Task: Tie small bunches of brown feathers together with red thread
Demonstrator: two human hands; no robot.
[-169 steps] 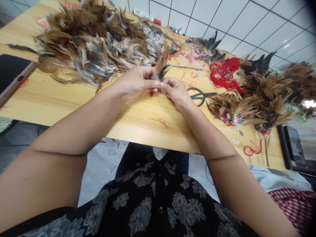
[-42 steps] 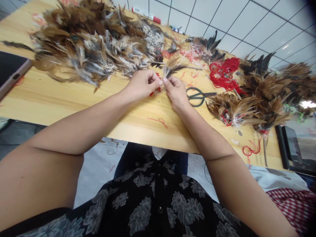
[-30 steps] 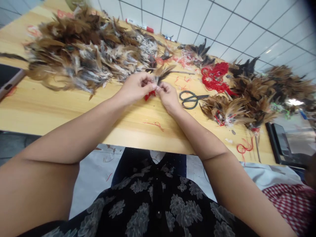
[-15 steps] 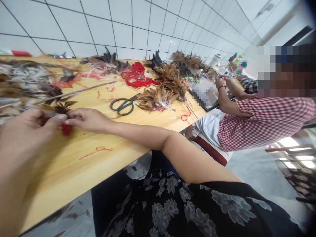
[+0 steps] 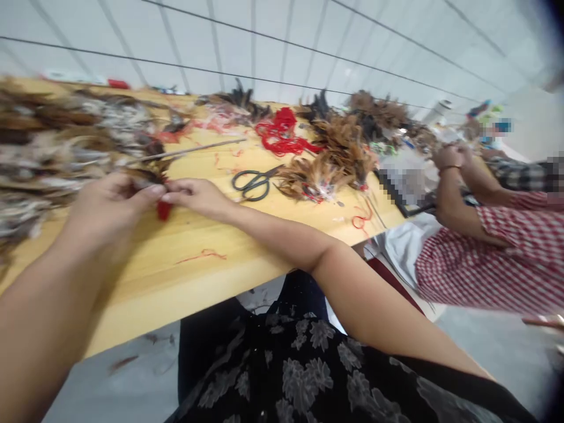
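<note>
My left hand (image 5: 110,200) and my right hand (image 5: 194,197) meet above the wooden table (image 5: 198,241), fingertips close together and slightly blurred. Both pinch a small bunch of brown and dark feathers (image 5: 147,174). A red thread (image 5: 164,210) hangs down from the pinch between my hands. My fingers hide the base of the bunch. A large heap of loose brown and white feathers (image 5: 53,138) lies just beyond my left hand. Black-handled scissors (image 5: 255,182) lie on the table to the right of my right hand.
A tangle of red thread (image 5: 279,132) and tied feather bundles (image 5: 317,179) lie farther along the table. A thin stick (image 5: 189,151) lies beyond my hands. To the right, a co-worker in a red checked shirt (image 5: 484,258) works at the table's end.
My head has turned right since the earlier frames, so my hands sit at the left and the co-worker shows. Both hands keep pinching the feather bunch with its red thread.
</note>
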